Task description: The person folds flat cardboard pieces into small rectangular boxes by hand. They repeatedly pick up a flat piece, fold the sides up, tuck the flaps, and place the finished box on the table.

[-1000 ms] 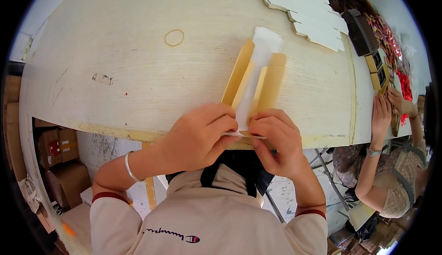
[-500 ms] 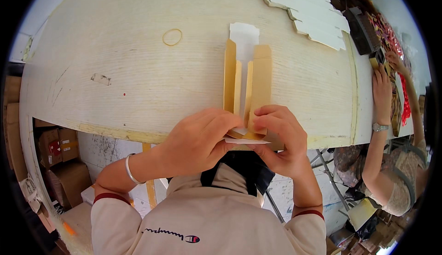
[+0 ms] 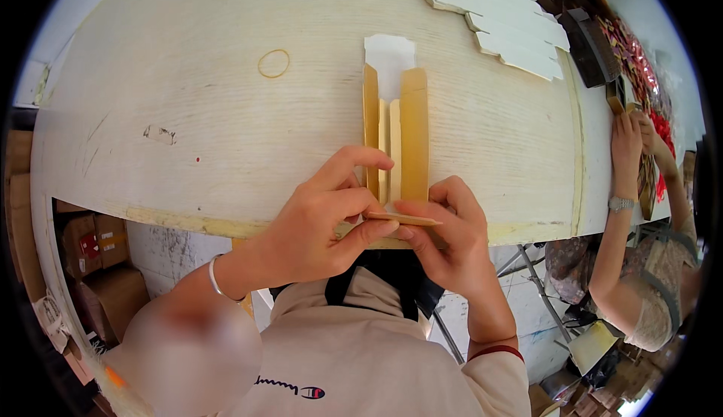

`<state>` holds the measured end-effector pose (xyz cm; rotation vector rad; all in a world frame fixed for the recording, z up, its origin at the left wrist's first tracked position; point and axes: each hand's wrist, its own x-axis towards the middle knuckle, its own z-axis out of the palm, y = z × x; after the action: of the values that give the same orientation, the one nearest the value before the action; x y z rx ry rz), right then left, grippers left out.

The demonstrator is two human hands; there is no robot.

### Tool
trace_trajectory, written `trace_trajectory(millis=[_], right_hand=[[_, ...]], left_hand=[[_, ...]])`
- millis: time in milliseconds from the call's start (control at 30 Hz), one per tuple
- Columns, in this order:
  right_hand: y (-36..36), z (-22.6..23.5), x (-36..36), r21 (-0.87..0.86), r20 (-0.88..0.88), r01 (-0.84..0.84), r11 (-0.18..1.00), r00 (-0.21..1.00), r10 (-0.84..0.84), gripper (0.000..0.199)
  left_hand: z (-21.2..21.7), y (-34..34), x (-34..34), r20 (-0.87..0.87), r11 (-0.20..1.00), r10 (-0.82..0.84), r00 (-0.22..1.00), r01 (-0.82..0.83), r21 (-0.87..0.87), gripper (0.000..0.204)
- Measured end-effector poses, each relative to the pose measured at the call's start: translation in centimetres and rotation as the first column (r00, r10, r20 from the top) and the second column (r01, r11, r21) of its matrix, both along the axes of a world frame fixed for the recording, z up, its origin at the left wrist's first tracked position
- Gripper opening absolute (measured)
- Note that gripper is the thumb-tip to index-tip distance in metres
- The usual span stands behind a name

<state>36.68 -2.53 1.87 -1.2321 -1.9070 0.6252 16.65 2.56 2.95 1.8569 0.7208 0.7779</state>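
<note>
A packing workshop: long wooden worktable [image 3: 226, 100], stacked white card blanks [image 3: 504, 21], cardboard cartons [image 3: 98, 259] underneath.

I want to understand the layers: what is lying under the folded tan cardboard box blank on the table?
A white sheet sticks out past the far end of the tan cardboard blank, lying on the wooden table. How far it reaches underneath is covered. Both hands hide the near end.

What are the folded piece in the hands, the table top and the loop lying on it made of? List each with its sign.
Folded box blank: thin cardboard, matte tan inside, white on the flap; it holds sharp creases.
Table top: pale wood or wood-look laminate, with visible grain lines and scuffs.
Loop: probably a rubber band, thin, tan and slightly uneven.
</note>
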Motion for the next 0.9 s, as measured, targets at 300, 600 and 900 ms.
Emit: trace_trajectory(millis=[300, 600, 900], right_hand=[[0.7, -0.9, -0.8, -0.140, -0.244, 0.035, 0.990, 0.967, -0.068, 0.037], [0.9, 0.5, -0.4, 0.132, 0.264, 0.032, 0.991, 0.962, -0.066, 0.033], [2.1, 0.5, 0.4, 0.077, 0.330, -0.001, 0.997, 0.944, -0.025, 0.038]], left_hand=[[-1.9, -0.7, 0.8, 0.216, 0.978, 0.207, 0.954, -0.211, -0.007, 0.037], [-1.7, 0.8, 0.0, -0.231, 0.637, 0.288, 0.929, -0.006, 0.771, 0.030], [-1.5, 1.5, 1.0, -0.317, 0.750, 0.186, 0.930, 0.074, 0.658, 0.026]])
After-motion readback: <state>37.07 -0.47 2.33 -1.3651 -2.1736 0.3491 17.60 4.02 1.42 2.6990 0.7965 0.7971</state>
